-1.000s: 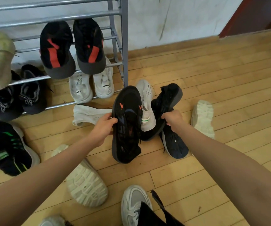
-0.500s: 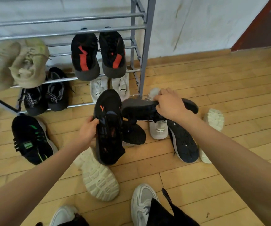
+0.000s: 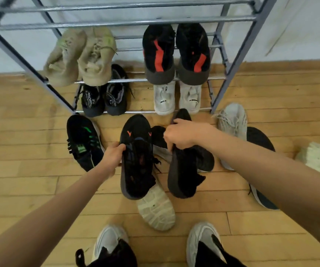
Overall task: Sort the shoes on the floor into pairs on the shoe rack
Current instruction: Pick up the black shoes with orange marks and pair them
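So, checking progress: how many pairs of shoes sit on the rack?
4: beige pair, upper left; black-and-red pair, upper right; black pair, bottom left; white pair, bottom right. The shoe rack is cut off at the top, so more may be hidden.

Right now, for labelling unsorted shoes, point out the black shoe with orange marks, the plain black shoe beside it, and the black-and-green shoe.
black shoe with orange marks [image 3: 136, 160]: head view, laced upper.
plain black shoe [image 3: 187, 172]: head view, dark upper.
black-and-green shoe [image 3: 84, 145]: head view, green-marked midfoot.

Black pair at ten o'clock: white tongue lettering starting "PRO", rest blurred. White pair at twelve o'clock: small black labels, unreadable.
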A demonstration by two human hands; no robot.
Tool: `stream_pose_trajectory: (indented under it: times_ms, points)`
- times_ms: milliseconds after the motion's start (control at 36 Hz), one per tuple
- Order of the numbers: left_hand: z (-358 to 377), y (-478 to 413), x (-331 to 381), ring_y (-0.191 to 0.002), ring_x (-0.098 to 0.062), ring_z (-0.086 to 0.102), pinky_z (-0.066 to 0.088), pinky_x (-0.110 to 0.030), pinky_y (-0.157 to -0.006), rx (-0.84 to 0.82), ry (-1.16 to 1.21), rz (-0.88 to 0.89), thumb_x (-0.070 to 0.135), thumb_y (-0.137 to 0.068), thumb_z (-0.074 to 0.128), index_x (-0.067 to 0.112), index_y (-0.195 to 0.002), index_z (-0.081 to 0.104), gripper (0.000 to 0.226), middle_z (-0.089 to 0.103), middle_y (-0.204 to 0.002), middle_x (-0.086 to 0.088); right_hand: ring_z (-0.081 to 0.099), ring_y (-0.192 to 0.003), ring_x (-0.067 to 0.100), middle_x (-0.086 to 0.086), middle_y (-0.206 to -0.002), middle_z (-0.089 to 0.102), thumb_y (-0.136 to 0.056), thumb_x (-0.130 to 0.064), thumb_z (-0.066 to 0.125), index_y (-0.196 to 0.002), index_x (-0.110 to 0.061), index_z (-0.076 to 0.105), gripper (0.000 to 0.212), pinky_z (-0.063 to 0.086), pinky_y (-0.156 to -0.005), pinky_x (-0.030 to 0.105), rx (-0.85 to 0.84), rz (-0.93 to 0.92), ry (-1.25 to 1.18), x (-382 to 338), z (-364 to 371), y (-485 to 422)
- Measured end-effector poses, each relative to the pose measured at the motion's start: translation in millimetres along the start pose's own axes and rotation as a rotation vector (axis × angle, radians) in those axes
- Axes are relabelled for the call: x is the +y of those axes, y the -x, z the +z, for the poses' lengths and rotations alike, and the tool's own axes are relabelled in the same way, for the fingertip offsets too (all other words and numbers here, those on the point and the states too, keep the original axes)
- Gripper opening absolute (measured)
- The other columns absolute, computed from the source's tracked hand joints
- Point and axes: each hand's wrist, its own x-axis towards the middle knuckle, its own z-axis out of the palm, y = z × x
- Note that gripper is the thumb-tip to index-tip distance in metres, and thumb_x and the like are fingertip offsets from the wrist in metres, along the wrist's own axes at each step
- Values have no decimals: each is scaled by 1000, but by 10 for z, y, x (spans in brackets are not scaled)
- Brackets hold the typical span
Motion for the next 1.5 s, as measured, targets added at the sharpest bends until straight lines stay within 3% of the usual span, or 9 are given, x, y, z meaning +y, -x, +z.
stream_pose_trajectory:
  times_ms: [306,472,556,639,806,972,1111,1278,1500]
  points:
    - [-76,-9,-184,-101,-17,59,46,-28,-72,-59,72,-52,21,-100,32,21,-124,56,34,64,-112,0,37,-130,21,4,-138,41,-86,-24,67,-135,-18,49,53,30,-107,29,247,197,-611,-228,629,-221]
    - [-125,66,-385,-112,-22,51,41,-36,-84,-102,30,-93,2,-83,56,33,-132,42,60,59,-118,0,40,-123,24,7,-126,43,-78,-30,74,-121,-13,45,55,38,-93,29,552,684,-855,-511,916,-83]
    - [-121,145,-482,-107,-24,55,46,-32,-74,-154,43,-119,-8,-80,59,37,-148,19,91,61,-122,-10,39,-123,28,11,-128,40,-74,-39,77,-123,-7,39,70,40,-97,35,476,892,-947,-564,1005,-28]
    - [-86,230,-526,-108,-25,54,47,-36,-75,-198,59,-157,-8,-84,58,36,-145,22,83,58,-129,-10,43,-128,30,15,-139,41,-72,-37,79,-140,-1,25,93,44,-102,39,264,949,-1288,-565,1082,-13]
    - [-99,229,-572,-118,-30,52,50,-46,-91,-197,1,-263,-1,-80,68,6,-135,33,65,51,-133,-12,48,-125,28,10,-138,49,-78,-15,75,-139,-8,37,72,48,-93,37,244,933,-1659,-613,1167,40]
    - [-134,283,-496,-125,-31,47,47,-42,-94,-228,-5,-246,-12,-81,61,5,-137,35,63,50,-136,-12,52,-120,29,10,-133,53,-80,-9,73,-135,-12,42,64,54,-87,41,285,862,-1593,-606,1146,114]
    - [-181,418,-389,-114,-30,56,49,-43,-90,-307,110,-259,-12,-84,58,4,-117,50,37,65,-106,-9,55,-116,28,7,-129,55,-79,-3,72,-137,-15,45,65,56,-83,41,337,782,-1595,-618,1137,213]
    - [-210,536,-429,-111,-32,57,51,-48,-89,-232,233,-169,-21,-79,58,8,-132,41,63,57,-120,-15,51,-126,18,-6,-132,59,-73,-13,76,-137,-35,46,73,45,-103,47,487,661,-1409,-626,1137,362]
    - [-277,699,-305,-110,-26,57,51,-36,-84,-58,283,182,-22,-76,58,14,-134,43,69,54,-122,-8,44,-117,3,-11,-122,54,-84,-3,66,-143,-24,40,68,34,-96,15,780,619,-1274,-782,707,581]
